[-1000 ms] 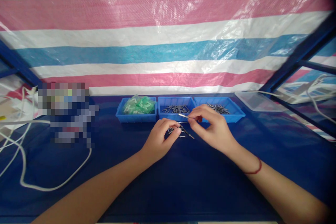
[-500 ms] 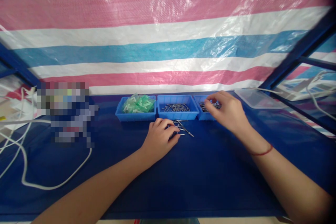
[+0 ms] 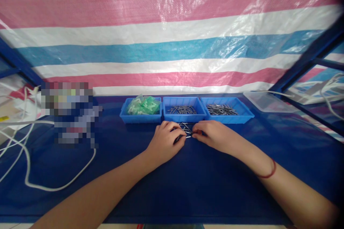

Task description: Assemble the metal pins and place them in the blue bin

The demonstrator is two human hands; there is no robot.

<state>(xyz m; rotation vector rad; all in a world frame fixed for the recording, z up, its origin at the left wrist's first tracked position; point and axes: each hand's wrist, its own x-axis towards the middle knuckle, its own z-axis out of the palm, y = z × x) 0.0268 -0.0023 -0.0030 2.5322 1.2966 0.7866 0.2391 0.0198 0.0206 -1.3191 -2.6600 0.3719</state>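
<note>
A small pile of thin metal rivets (image 3: 185,127) lies on the blue table in front of the middle bin. My left hand (image 3: 167,139) rests at the pile's left side, fingers curled around some rivets that show between thumb and fingertips. From the right, my right hand (image 3: 211,134) reaches the same pile, thumb and index finger pinched on a rivet whose end is partly hidden. Behind them, the middle blue bin (image 3: 185,117) and the right blue bin (image 3: 228,118) each hold many loose rivets.
A left blue bin (image 3: 141,118) contains green-and-clear plastic bags. A translucent lid (image 3: 268,102) lies at the back right. White cables (image 3: 48,188) loop over the left side near a blurred-out item (image 3: 71,114). A striped sheet (image 3: 172,50) hangs behind, between blue frame posts.
My right hand has moved from above the right bin down and left to the pile, closing on a rivet there. My left hand has stayed almost where it was.
</note>
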